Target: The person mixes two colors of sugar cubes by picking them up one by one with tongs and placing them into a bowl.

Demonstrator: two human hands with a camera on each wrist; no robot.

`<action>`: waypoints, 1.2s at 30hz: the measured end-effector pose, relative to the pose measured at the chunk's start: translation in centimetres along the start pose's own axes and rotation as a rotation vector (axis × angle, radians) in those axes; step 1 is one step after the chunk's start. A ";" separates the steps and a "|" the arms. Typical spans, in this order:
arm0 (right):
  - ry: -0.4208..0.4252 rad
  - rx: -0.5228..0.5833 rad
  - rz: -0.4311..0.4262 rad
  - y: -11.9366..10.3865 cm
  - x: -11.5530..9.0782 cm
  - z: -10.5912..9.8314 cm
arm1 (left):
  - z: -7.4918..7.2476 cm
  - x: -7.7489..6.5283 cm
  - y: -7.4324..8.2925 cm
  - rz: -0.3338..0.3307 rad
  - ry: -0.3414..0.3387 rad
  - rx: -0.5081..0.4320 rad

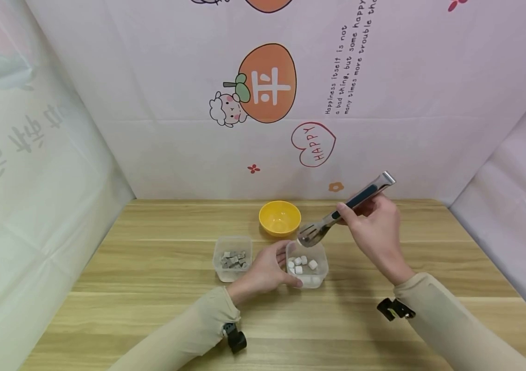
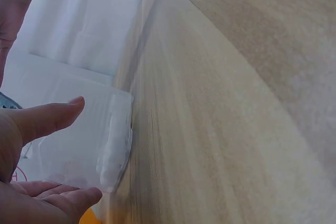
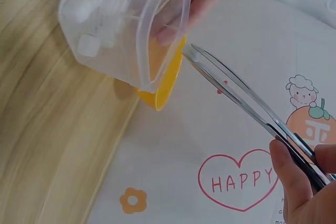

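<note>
My right hand grips metal tongs with dark handle panels, held slanting down to the left. Their nearly closed tips are above the back rim of a clear plastic container, with a small white piece between them. Several white cubes lie inside that container. My left hand holds the container from its left side, thumb at the front and fingers toward the back. In the left wrist view, the thumb and fingers span the container's wall.
A second clear container with several grey cubes stands left of my left hand. Behind the containers is a yellow bowl. The wooden table meets a printed cloth backdrop at its far edge.
</note>
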State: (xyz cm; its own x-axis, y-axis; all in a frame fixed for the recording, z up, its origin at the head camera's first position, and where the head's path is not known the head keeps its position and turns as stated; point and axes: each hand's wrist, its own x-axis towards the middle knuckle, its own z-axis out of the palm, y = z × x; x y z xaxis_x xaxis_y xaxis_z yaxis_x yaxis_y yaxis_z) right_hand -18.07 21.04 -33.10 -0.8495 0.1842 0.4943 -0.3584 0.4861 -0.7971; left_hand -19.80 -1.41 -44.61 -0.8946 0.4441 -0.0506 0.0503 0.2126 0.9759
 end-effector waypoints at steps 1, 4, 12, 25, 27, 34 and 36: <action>0.000 0.011 0.008 0.0 0.2 0.1 | 0.0 0.0 0.0 -0.002 0.001 -0.003; 0.006 0.054 0.028 0.0 0.7 0.6 | 0.0 -0.1 0.1 -0.016 0.005 -0.010; 0.023 0.126 0.049 0.5 2.2 2.2 | 0.1 -0.1 0.1 -0.025 0.021 -0.019; 0.032 0.168 0.129 1.8 4.1 5.3 | 0.2 0.0 0.0 0.002 0.021 0.007; 0.031 0.156 0.129 2.0 4.4 5.8 | 0.2 0.0 0.0 -0.004 0.021 0.010; 0.055 0.041 0.122 2.8 5.0 7.1 | 0.1 0.1 0.1 -0.004 0.022 0.003; 0.064 0.018 0.115 3.0 5.2 7.4 | 0.1 0.1 0.0 -0.003 0.023 0.005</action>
State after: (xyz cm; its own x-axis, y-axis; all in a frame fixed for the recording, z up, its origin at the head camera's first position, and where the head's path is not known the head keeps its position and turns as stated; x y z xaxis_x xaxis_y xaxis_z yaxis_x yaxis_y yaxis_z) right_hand -26.42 17.11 -35.48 -0.8591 0.2928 0.4197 -0.2671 0.4431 -0.8558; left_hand -19.87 -1.24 -44.63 -0.9047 0.4233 -0.0484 0.0501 0.2183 0.9746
